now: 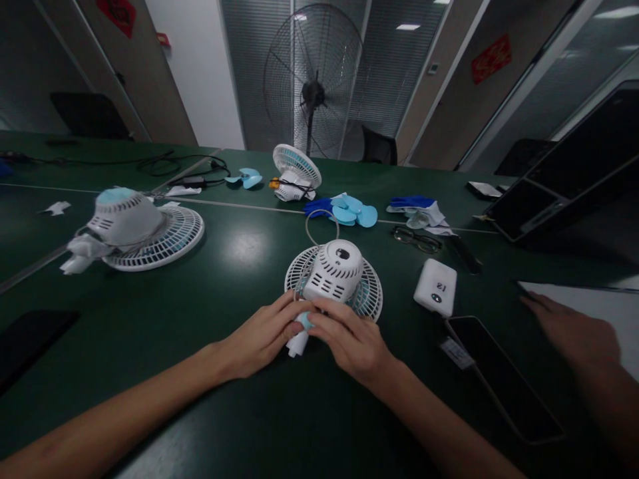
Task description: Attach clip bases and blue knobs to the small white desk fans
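Note:
A small white fan lies with its grille down on the green table, motor housing upward, in front of me. My left hand is closed round the left side of its neck, thumb by a light blue knob. From the right, my right hand pinches the same neck, its fingertips at the knob. The white end of the neck sticks out below my fingers. A thin cable loops up behind the housing. My fingers hide the joint between neck and housing.
A larger white fan lies at left, another at the back. Blue fan blades, gloves, glasses, a white power bank and a phone lie about. Another person's hand rests by paper at right.

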### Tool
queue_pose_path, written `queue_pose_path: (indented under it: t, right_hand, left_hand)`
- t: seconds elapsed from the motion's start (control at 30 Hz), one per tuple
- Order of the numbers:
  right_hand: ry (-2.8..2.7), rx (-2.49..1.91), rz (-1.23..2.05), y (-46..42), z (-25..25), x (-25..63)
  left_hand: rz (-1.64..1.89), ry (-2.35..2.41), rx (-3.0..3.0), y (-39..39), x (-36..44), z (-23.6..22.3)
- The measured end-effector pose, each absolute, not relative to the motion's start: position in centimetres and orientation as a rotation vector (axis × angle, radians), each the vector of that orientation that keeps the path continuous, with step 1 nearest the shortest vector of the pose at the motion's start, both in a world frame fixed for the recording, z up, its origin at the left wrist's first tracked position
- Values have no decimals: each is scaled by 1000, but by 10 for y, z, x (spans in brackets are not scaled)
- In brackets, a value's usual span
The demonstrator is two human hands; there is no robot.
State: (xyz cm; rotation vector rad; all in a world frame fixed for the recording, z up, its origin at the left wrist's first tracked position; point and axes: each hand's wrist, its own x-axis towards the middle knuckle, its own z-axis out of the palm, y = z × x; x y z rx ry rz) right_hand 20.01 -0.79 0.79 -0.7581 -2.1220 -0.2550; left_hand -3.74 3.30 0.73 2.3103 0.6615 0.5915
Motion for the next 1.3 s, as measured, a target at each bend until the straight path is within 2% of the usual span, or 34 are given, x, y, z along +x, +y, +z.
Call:
queue_pose_path:
  t: [0.13,0.4,0.8,1.1,1.3]
  right_hand:
    - [-2091,-822,-309,-7,5,193]
    - [-2300,-697,-164,-7,11,214]
    - [-2146,-869,-417,-7,8,188]
    - [-2269,-740,-113,-10,11,211]
    - [-2263,-748,-224,-9,17,208]
  left_hand:
    - [607,637,2302,33,-36,9]
    - [628,618,2295,35,-39,10]
    - [602,658,2315,31,-35,10]
    - [607,617,2322,34,-38,8]
    - [632,648,2318,34,-39,6]
